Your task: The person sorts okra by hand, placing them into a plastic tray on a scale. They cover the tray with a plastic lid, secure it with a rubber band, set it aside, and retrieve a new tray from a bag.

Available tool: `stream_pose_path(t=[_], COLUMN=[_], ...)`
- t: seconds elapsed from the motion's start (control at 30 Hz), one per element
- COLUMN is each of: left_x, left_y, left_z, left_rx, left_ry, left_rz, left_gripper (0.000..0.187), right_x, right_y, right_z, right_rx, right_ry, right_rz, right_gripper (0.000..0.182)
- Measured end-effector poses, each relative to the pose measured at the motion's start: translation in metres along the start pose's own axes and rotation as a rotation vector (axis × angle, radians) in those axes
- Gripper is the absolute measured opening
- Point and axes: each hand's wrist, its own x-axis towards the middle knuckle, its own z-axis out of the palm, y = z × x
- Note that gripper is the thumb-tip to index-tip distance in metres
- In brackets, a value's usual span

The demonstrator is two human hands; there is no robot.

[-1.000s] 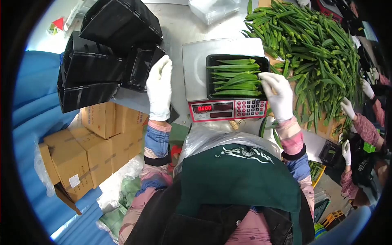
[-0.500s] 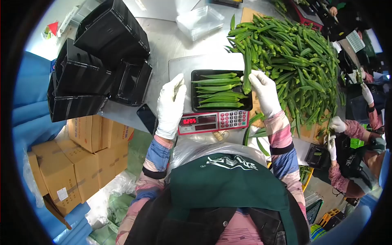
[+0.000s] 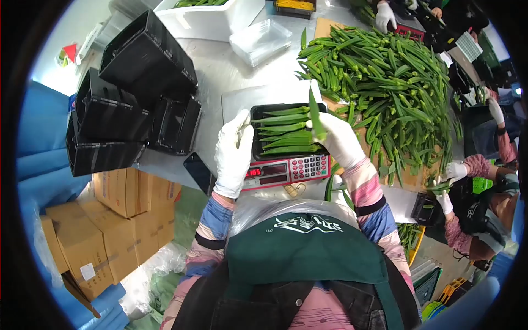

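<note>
A black tray (image 3: 254,130) holding a row of green okra pods (image 3: 283,133) stands on the platform of a red-and-white digital scale (image 3: 283,172). My right hand (image 3: 344,142), in a white glove, pinches one okra pod (image 3: 315,113) nearly upright over the tray's right side. At the left edge of the tray is my gloved left hand (image 3: 232,157), fingers half curled and thumb apart, with nothing seen in it. Red digits glow on the scale's display, partly covered by this hand.
A large okra heap (image 3: 385,99) covers the board to the right. Stacked black trays (image 3: 148,60) stand at left, a phone (image 3: 198,171) near the table edge. Clear plastic containers (image 3: 260,41) and a white bin (image 3: 206,25) sit behind. Co-workers' gloved hands (image 3: 455,171) work at far right.
My right hand has moved left and slightly down with the okra pod, bringing it further over the tray. The view has shifted, and a co-worker's gloved hand now shows behind the heap.
</note>
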Motion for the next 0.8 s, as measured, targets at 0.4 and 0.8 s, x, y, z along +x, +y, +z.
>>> stream_pose_path(t=[0.4, 0.8], left_x=[0.012, 0.021], left_y=[0.027, 0.029], left_z=[0.043, 0.051], left_rx=[0.786, 0.786], left_ry=[-0.375, -0.387], left_rz=[0.321, 0.413], left_gripper=[0.060, 0.055], right_x=[0.033, 0.103], right_y=[-0.004, -0.176], right_z=[-0.029, -0.263], right_rx=[-1.264, -1.916], right_ry=[0.148, 1.289], right_rz=[-0.825, -0.574], right_gripper=[0.012, 0.034])
